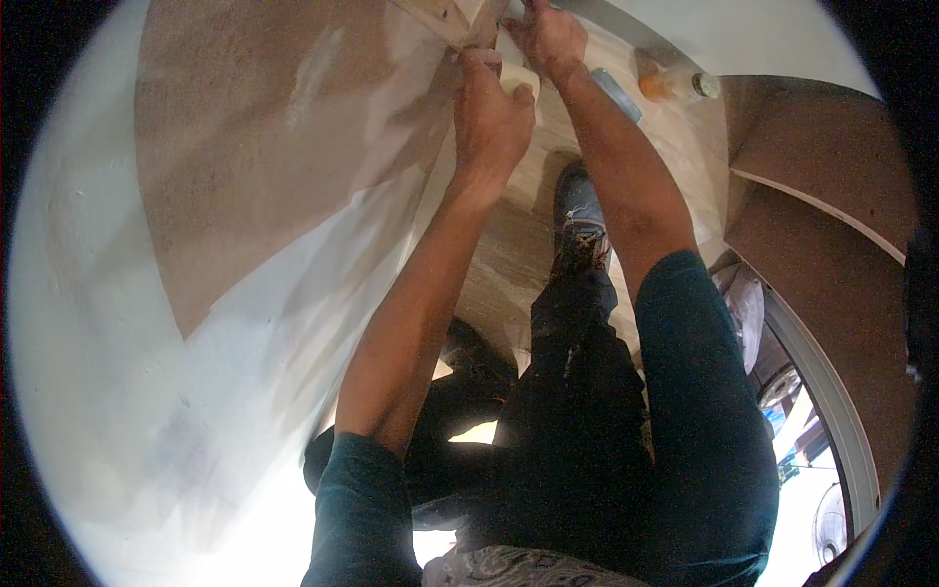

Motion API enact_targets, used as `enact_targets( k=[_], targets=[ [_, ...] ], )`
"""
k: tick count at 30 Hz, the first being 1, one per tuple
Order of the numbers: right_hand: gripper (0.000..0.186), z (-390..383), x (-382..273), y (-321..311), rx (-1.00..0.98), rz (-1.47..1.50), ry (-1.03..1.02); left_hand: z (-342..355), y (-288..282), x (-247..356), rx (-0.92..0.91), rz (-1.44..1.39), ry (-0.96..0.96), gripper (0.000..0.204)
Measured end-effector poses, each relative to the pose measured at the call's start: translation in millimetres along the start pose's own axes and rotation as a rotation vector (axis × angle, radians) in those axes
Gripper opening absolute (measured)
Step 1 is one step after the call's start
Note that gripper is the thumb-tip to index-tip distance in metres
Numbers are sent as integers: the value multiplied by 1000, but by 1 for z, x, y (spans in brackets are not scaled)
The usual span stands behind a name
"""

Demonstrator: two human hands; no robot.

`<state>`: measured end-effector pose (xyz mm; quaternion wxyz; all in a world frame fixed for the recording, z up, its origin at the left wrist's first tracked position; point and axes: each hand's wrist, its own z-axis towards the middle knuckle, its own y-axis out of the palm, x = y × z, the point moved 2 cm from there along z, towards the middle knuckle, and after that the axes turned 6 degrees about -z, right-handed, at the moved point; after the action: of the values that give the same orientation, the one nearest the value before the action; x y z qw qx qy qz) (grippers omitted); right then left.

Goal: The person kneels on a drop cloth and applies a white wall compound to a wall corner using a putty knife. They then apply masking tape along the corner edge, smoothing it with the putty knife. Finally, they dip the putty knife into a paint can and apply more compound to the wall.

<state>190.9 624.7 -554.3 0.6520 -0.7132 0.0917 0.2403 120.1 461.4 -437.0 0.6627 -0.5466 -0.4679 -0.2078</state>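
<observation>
At the top of the head view, my left hand [492,119] is closed around a small pale cream piece [524,82] with a rounded edge. My fingers cover most of it, so its kind is unclear. Just right of it and farther up, my right hand [555,41] has its fingers curled at the picture's upper edge. Whatever it grips is hidden or cut off there. Both hands are close to a wooden strip [437,18] at the corner of a large upright panel [284,117], brown with whitish smeared patches.
Right of my right forearm, a grey-blue flat object [616,96] and a clear bottle [679,85] with orange contents lie on the pale floor [528,215]. Brown shelves [822,157] stand at the right. My dark boot [581,201] is below my hands.
</observation>
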Motion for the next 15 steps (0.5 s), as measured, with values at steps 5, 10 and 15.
enact_targets(
  k=[5,10,15],
  targets=[
    [63,0,6,2,11,-24,-20,2,4,-4,-24,-73,-65,49],
    [62,5,-6,1,-117,-120,13,1,6,-13,18,13,41,50],
    [49,21,26,36,-101,-196,-124,3,14,-24,76,-18,105,46]
  ],
)
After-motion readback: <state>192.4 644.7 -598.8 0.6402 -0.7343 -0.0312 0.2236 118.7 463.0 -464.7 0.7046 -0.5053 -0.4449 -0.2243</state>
